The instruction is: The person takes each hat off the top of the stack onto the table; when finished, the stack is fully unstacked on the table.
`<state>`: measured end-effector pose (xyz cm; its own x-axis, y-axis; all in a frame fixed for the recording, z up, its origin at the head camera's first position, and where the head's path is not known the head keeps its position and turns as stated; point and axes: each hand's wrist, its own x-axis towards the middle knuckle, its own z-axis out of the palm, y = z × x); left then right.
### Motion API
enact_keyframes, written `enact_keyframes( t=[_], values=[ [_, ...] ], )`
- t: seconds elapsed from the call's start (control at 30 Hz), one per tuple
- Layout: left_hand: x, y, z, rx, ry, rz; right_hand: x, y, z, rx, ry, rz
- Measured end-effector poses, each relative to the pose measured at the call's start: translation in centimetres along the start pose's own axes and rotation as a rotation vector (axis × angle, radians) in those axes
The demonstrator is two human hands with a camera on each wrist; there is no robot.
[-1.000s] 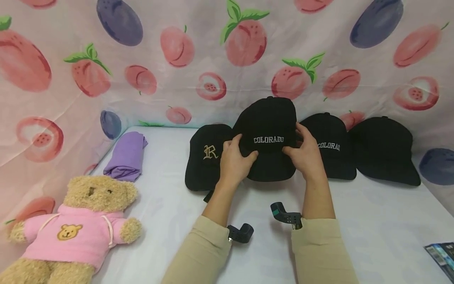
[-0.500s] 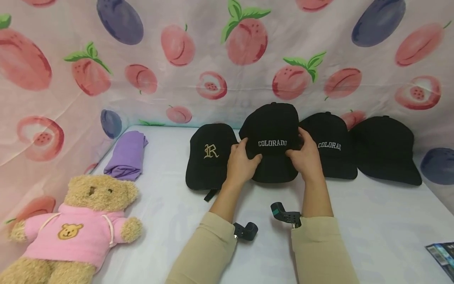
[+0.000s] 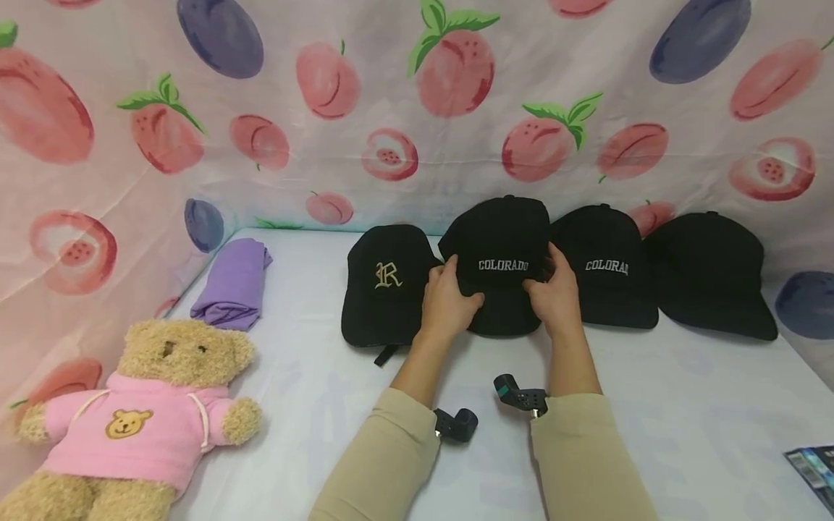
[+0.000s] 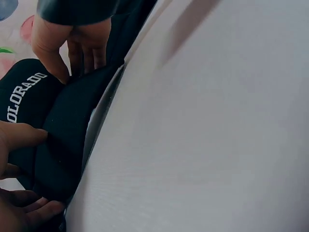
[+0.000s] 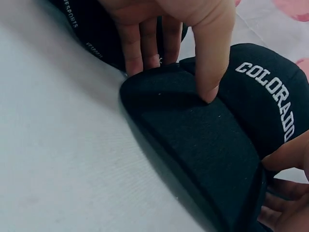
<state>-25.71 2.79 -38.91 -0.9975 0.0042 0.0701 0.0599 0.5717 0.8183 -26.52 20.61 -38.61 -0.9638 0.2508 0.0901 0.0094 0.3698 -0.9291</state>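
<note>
In the head view a black baseball cap (image 3: pixel 502 228) with white COLORADO lettering stands between my two hands, brim toward me. My left hand (image 3: pixel 448 298) grips its left side, thumb at the edge of the brim. On the opposite side my right hand (image 3: pixel 555 291) holds it the same way, thumb in front and fingers behind. The left wrist view shows the cap's brim (image 4: pixel 63 130) close over the white surface. A black cap with a gold R (image 3: pixel 384 289) is just left of it, and another black COLORADO cap (image 3: pixel 602 246) overlaps its right side.
A plain black cap (image 3: pixel 710 275) ends the row at right. At left lie a teddy bear (image 3: pixel 130 420) in a pink top and a folded purple cloth (image 3: pixel 233 286). A printed packet (image 3: pixel 814 470) is at the right edge. Fruit-patterned fabric (image 3: pixel 456 159) hangs behind.
The held COLORADO cap has come down and shifted slightly right into the gap between the R cap and the other COLORADO cap. Both hands moved with it and still hold it.
</note>
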Motion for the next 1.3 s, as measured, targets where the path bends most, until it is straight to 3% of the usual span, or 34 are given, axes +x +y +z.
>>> enact_keyframes(
  t=[0.2, 0.47, 0.8, 1.3],
  values=[
    [0.2, 0.1, 0.3, 0.022, -0.011, -0.015, 0.2, 0.7, 0.1, 0.019, 0.011, 0.004],
    [0.6, 0.5, 1.3, 0.012, -0.022, -0.013, 0.8, 1.4, -0.8, -0.053, -0.061, -0.047],
    [1.4, 0.8, 2.1, -0.024, -0.026, -0.052, 2.0, 2.1, -0.6, -0.093, -0.089, -0.053],
    [2.6, 0.3, 3.1, -0.128, 0.041, -0.082, 2.9, 2.5, 0.3, -0.164, -0.104, -0.014]
  ],
)
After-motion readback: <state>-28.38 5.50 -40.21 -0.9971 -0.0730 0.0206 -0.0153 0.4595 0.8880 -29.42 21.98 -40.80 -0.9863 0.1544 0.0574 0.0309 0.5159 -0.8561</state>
